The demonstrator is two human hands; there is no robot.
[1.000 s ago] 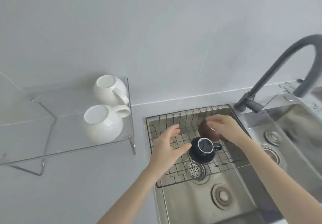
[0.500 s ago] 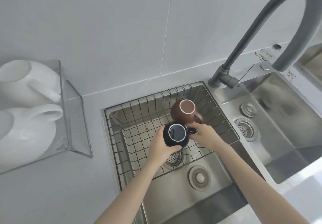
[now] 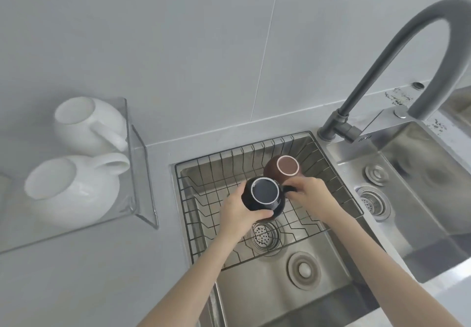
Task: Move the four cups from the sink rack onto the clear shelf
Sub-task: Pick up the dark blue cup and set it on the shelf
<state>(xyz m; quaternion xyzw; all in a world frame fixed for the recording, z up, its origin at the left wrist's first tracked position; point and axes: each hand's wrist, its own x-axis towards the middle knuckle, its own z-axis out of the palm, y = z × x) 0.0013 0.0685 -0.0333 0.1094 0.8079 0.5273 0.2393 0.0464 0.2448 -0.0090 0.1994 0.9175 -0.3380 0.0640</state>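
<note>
Step in hand, as I read it: lifting the third of four cups out of the rack.

Tabletop point(image 3: 84, 270): grey surface carrying the clear shelf on the left and the steel sink point(image 3: 280, 298) on the right, under a dark arched faucet point(image 3: 369, 79).

Clear shelf point(image 3: 142, 181): transparent, standing well apart from the sink to its left. Two white cups point(image 3: 76, 194) already sit on it upside down, one behind the other, handles toward the sink. The near part of the shelf top looks free, though its clear edges are hard to trace.

Sink rack point(image 3: 204, 199): a wire basket seated in the sink basin. Two cups remain in or over it, both base-up.

Brown cup point(image 3: 285, 167): at the back of the rack, untouched, just behind the dark one.

Dark cup point(image 3: 265, 194): over the middle of the rack. I cannot tell whether it has cleared the wires.

My left hand point(image 3: 239, 214) is wrapped around the dark cup's body from the near-left side, fingers curled under its lower edge. My right hand point(image 3: 308, 194) is closed on the cup's handle side, pinching what appears to be the handle.

Next move, in my judgement: raise the dark cup clear of the rack's rim, carry it left across the tabletop, and set it upside down on the shelf without knocking the white cups. The brown cup follows.
</note>
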